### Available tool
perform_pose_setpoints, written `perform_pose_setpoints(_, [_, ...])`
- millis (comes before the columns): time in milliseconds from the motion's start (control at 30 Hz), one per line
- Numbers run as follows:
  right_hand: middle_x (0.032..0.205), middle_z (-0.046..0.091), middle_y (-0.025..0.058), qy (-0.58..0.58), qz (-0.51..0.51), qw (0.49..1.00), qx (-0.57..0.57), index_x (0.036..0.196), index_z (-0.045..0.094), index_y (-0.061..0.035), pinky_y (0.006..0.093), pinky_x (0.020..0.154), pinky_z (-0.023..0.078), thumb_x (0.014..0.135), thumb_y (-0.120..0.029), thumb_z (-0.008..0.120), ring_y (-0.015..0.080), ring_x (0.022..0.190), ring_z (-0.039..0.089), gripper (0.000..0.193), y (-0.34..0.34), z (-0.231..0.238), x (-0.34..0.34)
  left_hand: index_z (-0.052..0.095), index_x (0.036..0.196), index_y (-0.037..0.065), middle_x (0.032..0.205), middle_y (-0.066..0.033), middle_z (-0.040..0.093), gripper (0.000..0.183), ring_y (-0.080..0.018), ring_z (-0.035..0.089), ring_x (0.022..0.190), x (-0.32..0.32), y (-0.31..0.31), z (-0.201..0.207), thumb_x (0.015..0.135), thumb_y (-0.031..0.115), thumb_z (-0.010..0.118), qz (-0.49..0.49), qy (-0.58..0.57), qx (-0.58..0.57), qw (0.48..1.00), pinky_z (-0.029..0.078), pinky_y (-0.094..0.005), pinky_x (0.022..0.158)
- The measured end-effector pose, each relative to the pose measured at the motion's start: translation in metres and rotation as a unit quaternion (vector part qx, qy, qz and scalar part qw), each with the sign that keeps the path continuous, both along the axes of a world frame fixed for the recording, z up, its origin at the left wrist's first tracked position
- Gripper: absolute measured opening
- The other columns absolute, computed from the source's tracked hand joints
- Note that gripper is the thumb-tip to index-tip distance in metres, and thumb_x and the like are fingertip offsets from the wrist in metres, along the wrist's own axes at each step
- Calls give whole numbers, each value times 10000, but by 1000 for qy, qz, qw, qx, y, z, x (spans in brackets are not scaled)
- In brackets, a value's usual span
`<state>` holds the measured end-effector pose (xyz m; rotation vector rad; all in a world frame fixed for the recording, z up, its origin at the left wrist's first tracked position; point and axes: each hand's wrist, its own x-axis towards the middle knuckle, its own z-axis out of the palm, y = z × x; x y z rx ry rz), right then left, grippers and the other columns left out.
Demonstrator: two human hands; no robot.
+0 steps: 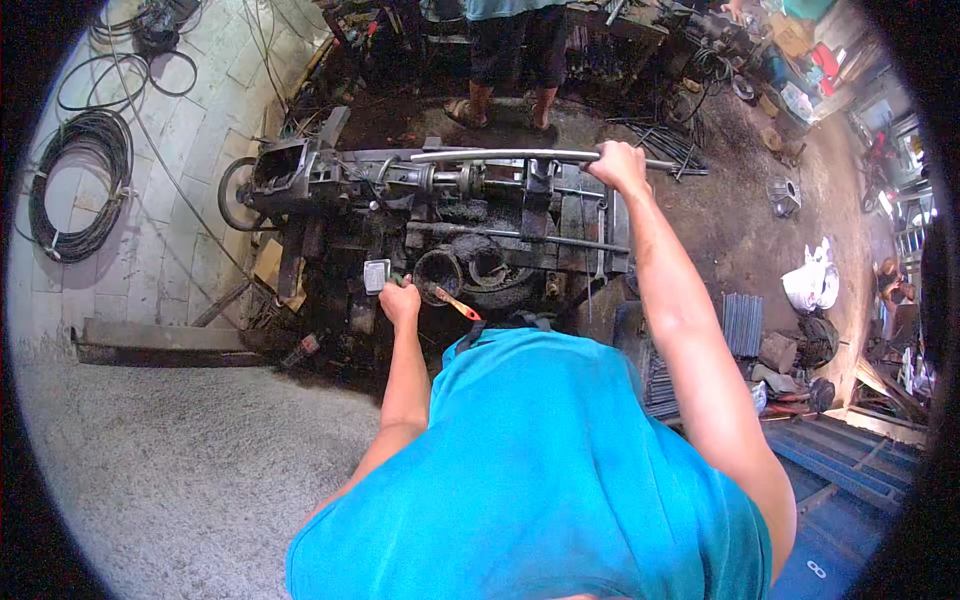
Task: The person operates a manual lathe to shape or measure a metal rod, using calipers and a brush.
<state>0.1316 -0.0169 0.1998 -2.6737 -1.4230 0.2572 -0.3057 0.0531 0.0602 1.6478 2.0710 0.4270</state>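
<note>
Grey metal pipe (500, 155), long, right-hand (617, 165) gripped

I note a coil of black cable (82, 185) lying on the pale tiled floor (185, 150) at far left. A second person's sandalled feet (500, 108) stand beyond the machine. A white plastic sack (812, 283) sits on the dark ground at right, near a stack of grey ribbed metal sheets (743, 324).

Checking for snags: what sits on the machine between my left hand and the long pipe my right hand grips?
Head view: a round black pot and dark machine rods lie between left hand and pipe.
</note>
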Motion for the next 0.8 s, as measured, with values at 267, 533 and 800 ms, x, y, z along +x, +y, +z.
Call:
perform_pose_setpoints(267, [894,678,243,-44,-35,998,-22,833,722,-10,424,813,526,659,-178,615,352,897,677,265,5,-9,6,679,882,-37,837,-299,643,274,-463,624,848,-2,0,-12,837,232,661,5,-27,53,998,468,-528,739])
perform_pose_setpoints(533, [904,677,245,-41,-50,998,-14,828,720,8,416,806,530,652,-145,610,367,892,676,257,10,1,0,685,865,-34,805,-297,642,251,-463,624,833,0,-2,-18,818,211,673,37,-48,70,996,466,-524,714])
perform_pose_setpoints(800, [886,691,211,-76,-58,995,1,818,734,-32,398,783,533,665,-197,645,325,871,688,242,6,-2,-4,697,944,-18,840,-280,654,269,-450,637,828,-13,-1,-35,800,208,693,49,-65,45,996,483,-495,724])
